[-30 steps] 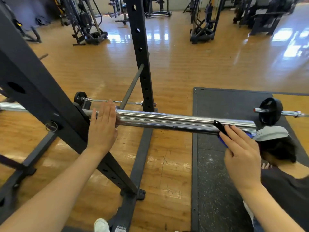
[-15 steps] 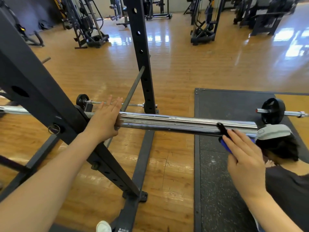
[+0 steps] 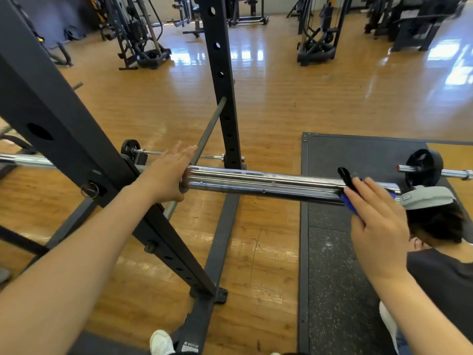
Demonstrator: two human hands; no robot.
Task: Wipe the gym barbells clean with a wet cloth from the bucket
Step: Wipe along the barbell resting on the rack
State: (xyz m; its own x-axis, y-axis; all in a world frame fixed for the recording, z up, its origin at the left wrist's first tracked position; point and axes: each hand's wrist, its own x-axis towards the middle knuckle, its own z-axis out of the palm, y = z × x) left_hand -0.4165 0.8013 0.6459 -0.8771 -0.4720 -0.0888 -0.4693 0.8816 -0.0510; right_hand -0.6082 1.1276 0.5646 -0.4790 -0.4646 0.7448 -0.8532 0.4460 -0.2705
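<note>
The fingers (image 3: 373,194) of the right hand (image 3: 378,226) are held straight, pressing a blue cloth (image 3: 348,202) against the chrome barbell sleeve (image 3: 261,184); the left hand (image 3: 166,175) is laid flat, fingers together, at the sleeve's inner collar; the barbell is carried on a black rack (image 3: 64,139); a capped person (image 3: 435,219) is seen beneath its right end.

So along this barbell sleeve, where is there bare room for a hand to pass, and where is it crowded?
Free: the chrome barbell sleeve between the left hand at its collar and the right hand, plus the wood floor beyond. Crowded: the sleeve's right end, where the right hand presses the blue cloth beside another person's grey cap, and left of the collar, at the rack upright.
</note>
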